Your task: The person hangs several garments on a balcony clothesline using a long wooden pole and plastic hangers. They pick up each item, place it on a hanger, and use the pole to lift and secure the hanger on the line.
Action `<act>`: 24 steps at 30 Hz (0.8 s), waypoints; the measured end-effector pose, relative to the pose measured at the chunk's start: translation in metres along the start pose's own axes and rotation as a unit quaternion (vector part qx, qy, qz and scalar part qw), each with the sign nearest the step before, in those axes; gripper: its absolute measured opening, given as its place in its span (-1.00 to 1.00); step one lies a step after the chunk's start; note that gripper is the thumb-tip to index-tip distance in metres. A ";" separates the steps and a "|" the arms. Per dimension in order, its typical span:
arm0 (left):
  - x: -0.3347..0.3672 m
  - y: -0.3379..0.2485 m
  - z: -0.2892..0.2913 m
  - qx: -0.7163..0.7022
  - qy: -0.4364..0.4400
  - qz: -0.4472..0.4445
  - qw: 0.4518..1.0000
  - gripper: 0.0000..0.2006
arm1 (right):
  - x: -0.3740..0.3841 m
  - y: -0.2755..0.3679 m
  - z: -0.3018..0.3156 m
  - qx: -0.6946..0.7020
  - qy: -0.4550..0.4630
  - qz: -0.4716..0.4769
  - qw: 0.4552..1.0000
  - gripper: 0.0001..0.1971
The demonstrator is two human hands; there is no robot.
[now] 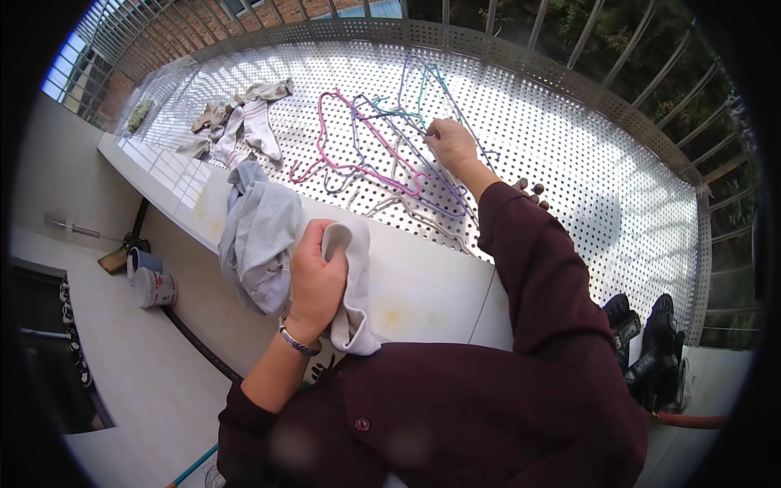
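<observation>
A whitish sock is bunched in my left hand, its fingers closed round the upper part while the rest droops toward my shirt front. Beyond the ledge, my right hand reaches into a pile of wire clothes hangers, its fingers pinched on one in the blue-purple group. A pink hanger lies to the left of that hand. Pale hangers rest nearer the ledge. Just left of my left hand, a light blue-grey garment is draped over the ledge.
Several socks lie on the perforated metal shelf at the far left. Metal railings enclose it. Black shoes stand at the right, dark round objects beside my right arm. A white tub sits below the tiled ledge.
</observation>
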State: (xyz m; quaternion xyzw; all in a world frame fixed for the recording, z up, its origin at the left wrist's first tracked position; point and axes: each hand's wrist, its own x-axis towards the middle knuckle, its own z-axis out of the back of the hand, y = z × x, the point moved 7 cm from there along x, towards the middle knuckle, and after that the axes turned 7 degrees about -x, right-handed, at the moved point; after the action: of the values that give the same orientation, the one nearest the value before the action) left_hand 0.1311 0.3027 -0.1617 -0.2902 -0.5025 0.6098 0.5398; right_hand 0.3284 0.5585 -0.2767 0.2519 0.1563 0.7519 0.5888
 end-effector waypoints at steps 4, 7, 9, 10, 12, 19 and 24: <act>0.000 -0.002 0.000 0.016 -0.003 0.000 1.000 -0.89 | -0.010 0.000 -0.026 -0.028 0.064 -0.022 0.997 -0.86; 0.000 -0.001 0.000 0.011 -0.003 0.003 1.000 -0.89 | -0.015 0.007 -0.032 -0.019 0.093 -0.034 0.995 -0.83; 0.000 -0.001 -0.001 0.000 -0.001 0.005 1.000 -0.90 | -0.018 0.010 -0.036 -0.004 0.103 -0.026 0.994 -0.82; 0.000 -0.001 0.000 0.002 -0.001 0.004 1.000 -0.90 | -0.020 0.014 -0.037 0.010 0.119 -0.036 0.992 -0.81; 0.000 -0.003 0.000 0.007 -0.002 0.003 1.000 -0.90 | -0.026 0.024 -0.037 0.037 0.150 -0.054 0.986 -0.80; 0.000 0.000 0.000 -0.012 0.001 0.006 1.000 -0.89 | -0.033 0.051 -0.048 0.105 0.139 0.002 0.985 -0.77; -0.001 -0.001 -0.001 -0.021 0.000 0.010 1.000 -0.89 | -0.030 0.060 -0.040 0.094 0.084 0.029 0.992 -0.78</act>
State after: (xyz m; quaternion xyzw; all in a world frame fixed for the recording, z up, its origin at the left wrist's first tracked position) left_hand 0.1322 0.3017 -0.1613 -0.3063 -0.5119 0.6045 0.5279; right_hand 0.2630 0.5164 -0.2833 0.2464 0.2677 0.7691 0.5255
